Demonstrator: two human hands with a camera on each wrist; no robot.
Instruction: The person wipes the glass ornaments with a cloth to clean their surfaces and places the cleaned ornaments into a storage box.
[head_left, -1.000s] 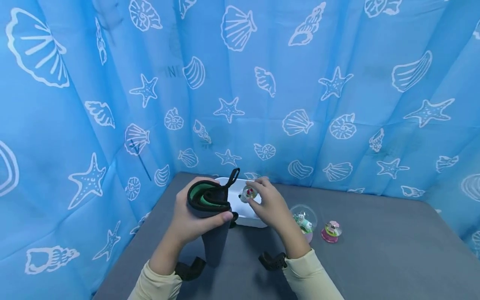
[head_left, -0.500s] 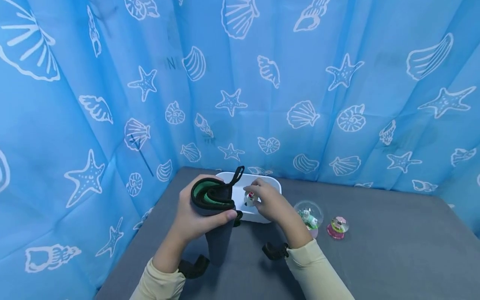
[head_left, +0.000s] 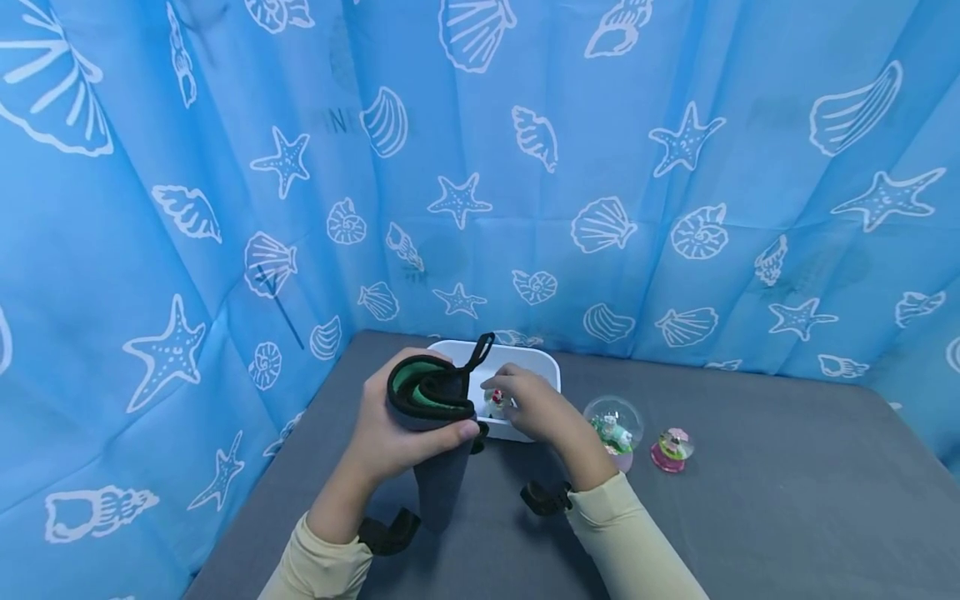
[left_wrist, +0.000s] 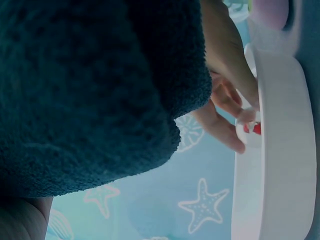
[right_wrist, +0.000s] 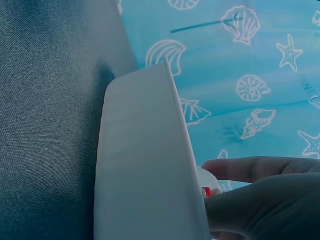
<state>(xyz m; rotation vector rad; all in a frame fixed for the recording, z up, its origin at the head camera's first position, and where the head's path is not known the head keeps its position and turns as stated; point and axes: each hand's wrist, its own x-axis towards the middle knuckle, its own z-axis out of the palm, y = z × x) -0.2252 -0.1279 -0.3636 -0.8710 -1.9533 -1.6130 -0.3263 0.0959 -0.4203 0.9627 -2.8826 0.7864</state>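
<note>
My left hand (head_left: 381,425) grips a rolled towel (head_left: 442,475), grey outside with green lining, black edging and a black loop on top. Its fuzzy pile (left_wrist: 90,100) fills much of the left wrist view. Beyond it stands a white tub (head_left: 542,360). Inside the tub, near its front wall, my right hand (head_left: 534,406) has thumb and fingers around a small snow globe (head_left: 495,403) with a red and white figure. In the right wrist view the tub's wall (right_wrist: 145,160) hides the lower part of the globe (right_wrist: 205,180).
To the right of the tub sit a larger clear snow globe (head_left: 615,429) with a white figure and a smaller one (head_left: 672,450) on a pink base. All rest on a grey cloth-covered table (head_left: 780,500). A blue shell-print curtain (head_left: 480,150) hangs behind.
My right hand has lowered the small snow globe into the tub, where it now sits lower behind the front wall. My left hand keeps holding the towel. The head view has shifted slightly.
</note>
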